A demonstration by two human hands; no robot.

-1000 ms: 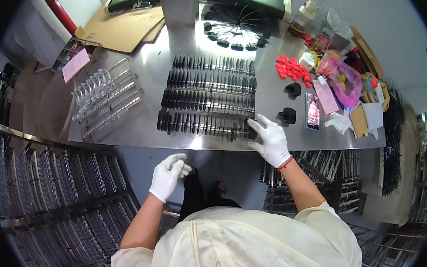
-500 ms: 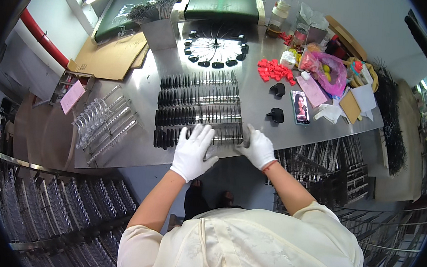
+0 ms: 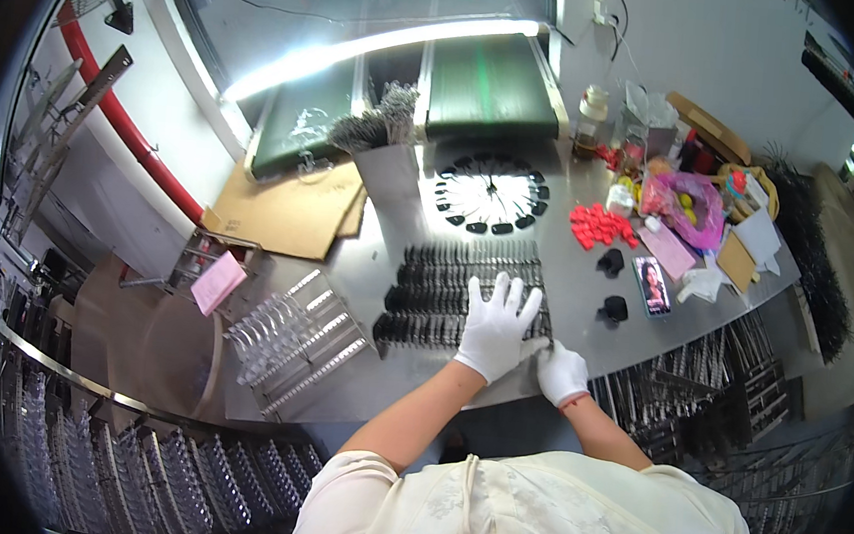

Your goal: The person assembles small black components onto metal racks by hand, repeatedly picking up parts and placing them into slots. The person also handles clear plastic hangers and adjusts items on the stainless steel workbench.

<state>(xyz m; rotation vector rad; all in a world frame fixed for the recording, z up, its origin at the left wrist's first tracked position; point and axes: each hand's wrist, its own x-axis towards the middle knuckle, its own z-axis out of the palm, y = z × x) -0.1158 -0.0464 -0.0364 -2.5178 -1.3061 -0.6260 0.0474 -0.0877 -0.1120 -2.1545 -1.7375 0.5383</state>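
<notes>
the rack of dark pieces lies flat on the surface, likely so we reach every row. our left hand spreads its grip wide over it, clasping nothing, perhaps steadying; our right hand's grip, by the near-right corner, we cannot tell.

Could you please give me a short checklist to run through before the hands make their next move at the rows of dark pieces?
1. Both hands covered: ok; the left hand and right hand wear white gloves.
2. Left hand at the rows of dark pieces: ok; its fingers are spread over their right part.
3. Right hand's grip at the near right corner: cannot tell; its fingertips are unclear.
4. Every piece evenly seated: cannot tell; blurred and partly covered.
5. Phone out of the way: ok; it lies apart to the right.
6. Loose black pieces apart from the rows: ok.
</notes>
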